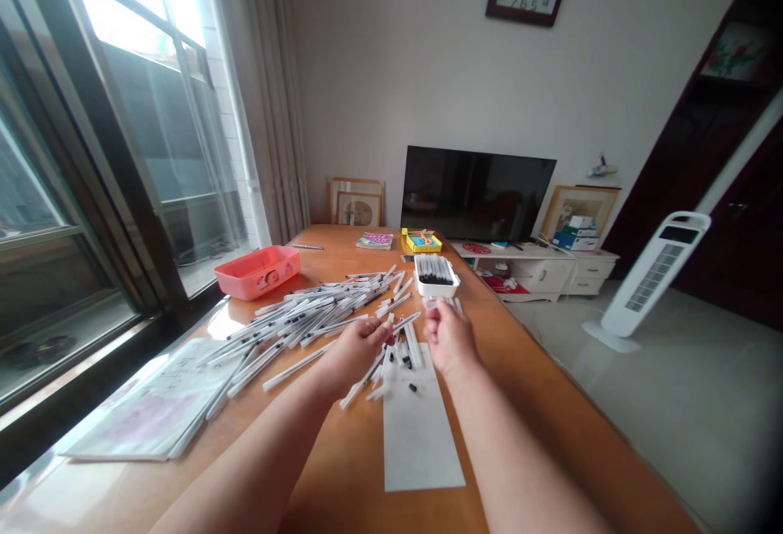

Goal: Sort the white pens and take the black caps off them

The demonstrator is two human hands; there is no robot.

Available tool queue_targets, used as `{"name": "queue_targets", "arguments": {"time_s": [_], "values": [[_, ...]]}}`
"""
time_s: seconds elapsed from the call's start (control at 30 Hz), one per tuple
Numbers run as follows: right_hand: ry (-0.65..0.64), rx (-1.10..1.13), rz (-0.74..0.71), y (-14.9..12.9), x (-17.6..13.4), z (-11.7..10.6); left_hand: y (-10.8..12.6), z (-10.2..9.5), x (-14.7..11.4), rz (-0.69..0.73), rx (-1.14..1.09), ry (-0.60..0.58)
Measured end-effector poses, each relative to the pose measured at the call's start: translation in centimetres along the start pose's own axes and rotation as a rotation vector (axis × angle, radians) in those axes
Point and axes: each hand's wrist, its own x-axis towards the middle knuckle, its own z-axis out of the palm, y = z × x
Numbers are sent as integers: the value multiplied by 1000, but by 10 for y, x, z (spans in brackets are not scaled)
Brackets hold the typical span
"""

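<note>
My left hand [360,348] is closed on a slim white pen [406,321], whose pointed end sticks out to the right. A little to its right, my right hand [451,335] is pinched; whatever its fingers hold is hidden. Below the hands a white paper sheet [422,444] lies on the table, with small black pen caps [413,387] on its upper part. Several clear pen barrels [413,345] lie between the hands. To the left spreads a big loose pile of pens [306,314]. Just beyond my right hand stands a white basket [437,291] of pen parts with black ends.
A pink bin [260,273] sits at the table's left edge, behind stacked printed papers [159,412]. Farther back are a booklet [374,241] and a yellow box [422,240]. A white tower fan [652,277] stands on the floor at the right.
</note>
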Motion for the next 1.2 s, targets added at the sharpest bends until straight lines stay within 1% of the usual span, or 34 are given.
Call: {"name": "queue_targets", "arguments": {"time_s": [0.07, 0.1, 0.13, 0.23, 0.33, 0.4, 0.57, 0.6, 0.73, 0.8, 0.87, 0.97, 1.07, 1.13, 1.2], "values": [[100, 15, -32, -7, 10, -9, -1, -5, -2, -115, -162, -2], [135, 5, -67, -8, 13, -11, -2, -7, -1, -143, -244, -7], [136, -29, -89, -7, 13, -12, -4, -8, -1, -158, -320, -8], [-82, -235, -48, 6, 2, -5, -12, -10, 3, -176, -497, 19], [-218, -487, -5, 19, -13, 3, -19, -14, 8, -199, -605, 40], [-293, -587, 9, 23, -19, 6, -20, -19, 9, -210, -649, 50], [-392, -675, -6, 23, -27, 8, -19, -24, 12, -197, -776, 84], [-427, -695, 2, 23, -29, 10, -19, -24, 12, -187, -798, 91], [-636, -746, 102, 26, -43, 16, -20, -23, 13, -124, -854, 89], [-693, -699, 150, 28, -47, 19, -19, -22, 12, -86, -861, 86], [-705, -638, 178, 28, -50, 21, -18, -22, 11, -54, -857, 97], [-684, -578, 201, 26, -51, 22, -15, -21, 9, -10, -834, 101], [-657, -576, 192, 23, -50, 22, -13, -21, 8, 23, -803, 88], [-644, -636, 123, 22, -49, 21, -12, -20, 8, 36, -796, 99], [-626, -718, 2, 21, -48, 21, -12, -20, 8, 48, -790, 121]]}}
